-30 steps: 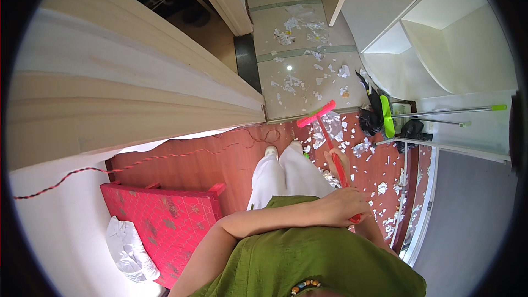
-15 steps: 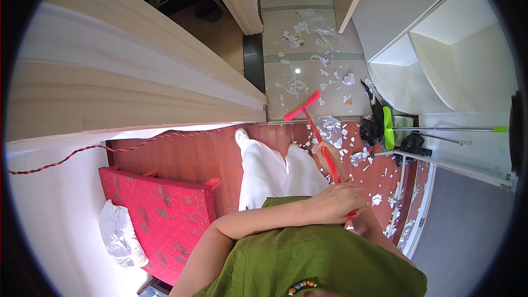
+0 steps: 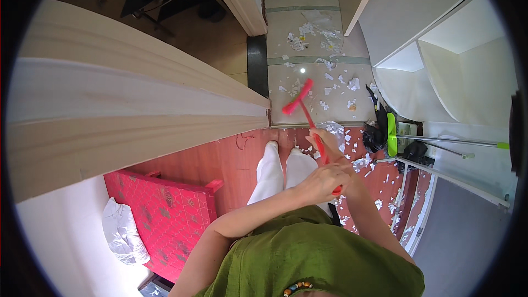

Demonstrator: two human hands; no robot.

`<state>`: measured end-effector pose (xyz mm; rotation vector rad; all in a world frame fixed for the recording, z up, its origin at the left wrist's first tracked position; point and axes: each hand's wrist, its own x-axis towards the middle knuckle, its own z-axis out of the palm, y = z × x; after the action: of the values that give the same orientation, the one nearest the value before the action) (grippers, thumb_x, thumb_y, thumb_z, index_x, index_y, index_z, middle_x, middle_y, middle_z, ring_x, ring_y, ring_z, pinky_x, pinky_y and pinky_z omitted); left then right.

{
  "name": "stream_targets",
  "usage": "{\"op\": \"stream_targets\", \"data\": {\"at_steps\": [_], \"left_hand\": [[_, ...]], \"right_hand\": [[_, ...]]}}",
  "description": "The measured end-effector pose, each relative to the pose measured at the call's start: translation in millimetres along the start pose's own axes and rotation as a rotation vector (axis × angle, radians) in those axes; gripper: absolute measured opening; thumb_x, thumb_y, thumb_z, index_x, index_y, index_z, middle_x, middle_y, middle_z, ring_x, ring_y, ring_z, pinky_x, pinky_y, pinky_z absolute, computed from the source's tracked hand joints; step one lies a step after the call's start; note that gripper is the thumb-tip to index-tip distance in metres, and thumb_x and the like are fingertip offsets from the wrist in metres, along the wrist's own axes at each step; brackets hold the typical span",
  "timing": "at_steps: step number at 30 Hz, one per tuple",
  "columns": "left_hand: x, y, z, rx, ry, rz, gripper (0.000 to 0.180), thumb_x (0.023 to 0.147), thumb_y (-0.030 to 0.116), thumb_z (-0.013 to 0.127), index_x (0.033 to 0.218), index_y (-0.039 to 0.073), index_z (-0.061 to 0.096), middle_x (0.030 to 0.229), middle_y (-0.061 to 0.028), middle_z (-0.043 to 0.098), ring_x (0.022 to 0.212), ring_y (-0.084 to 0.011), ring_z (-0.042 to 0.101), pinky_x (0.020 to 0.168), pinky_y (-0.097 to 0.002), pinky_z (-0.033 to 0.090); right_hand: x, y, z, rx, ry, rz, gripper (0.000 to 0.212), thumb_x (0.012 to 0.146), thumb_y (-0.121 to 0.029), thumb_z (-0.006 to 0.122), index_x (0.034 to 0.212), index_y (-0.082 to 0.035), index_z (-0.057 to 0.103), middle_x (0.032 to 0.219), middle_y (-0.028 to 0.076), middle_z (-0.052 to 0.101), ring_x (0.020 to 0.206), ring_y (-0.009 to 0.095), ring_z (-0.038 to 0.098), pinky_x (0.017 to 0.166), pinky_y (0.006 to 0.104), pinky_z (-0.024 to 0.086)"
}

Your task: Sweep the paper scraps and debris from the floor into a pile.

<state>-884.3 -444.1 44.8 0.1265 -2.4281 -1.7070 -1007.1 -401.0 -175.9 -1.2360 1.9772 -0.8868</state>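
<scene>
Sweeping w/ red broom (image 3: 306, 111): left hand (image 3: 322, 181) closed round handle top, right hand (image 3: 329, 142) closed lower down. Broom head at 12 o'clock amid paper scraps (image 3: 336, 85). Keep strokes short, low; pull scraps twd feet.

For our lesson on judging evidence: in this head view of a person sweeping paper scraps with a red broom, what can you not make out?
- Left hand: its grip on the red broom handle is turned away.
- Right hand: its palm side is hidden.
- Paper scraps: too small for detail.
- Black bag: its contents are unseen.
</scene>
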Motion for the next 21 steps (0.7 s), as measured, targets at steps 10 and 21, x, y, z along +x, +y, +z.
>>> {"op": "stream_targets", "data": {"at_steps": [10,21], "left_hand": [[25.9,40.7,-47.2,-0.045,-0.002,0.145,0.02,0.083,0.002,0.068,0.072,0.0,0.051,0.081,-0.0155,0.059,0.105,-0.0384,0.063,0.088,-0.0457,0.052],[93.5,-78.3,-124.9,0.206,0.212,0.032,0.014,0.076,0.002,0.068,0.077,0.003,0.054,0.085,-0.0136,0.059,0.086,-0.0339,0.061,0.072,-0.0447,0.049]], "right_hand": [[24.3,-32.7,-46.3,-0.04,0.093,0.076,0.029,0.082,-0.026,0.077,0.073,-0.009,0.055,0.063,0.014,0.058,0.063,0.036,0.061,0.055,0.0456,0.043],[209.0,-37.2,32.1,0.18,-0.026,-0.101,0.019,0.084,-0.023,0.076,0.082,-0.01,0.062,0.074,0.012,0.063,0.068,0.034,0.06,0.065,0.0411,0.049]]}}
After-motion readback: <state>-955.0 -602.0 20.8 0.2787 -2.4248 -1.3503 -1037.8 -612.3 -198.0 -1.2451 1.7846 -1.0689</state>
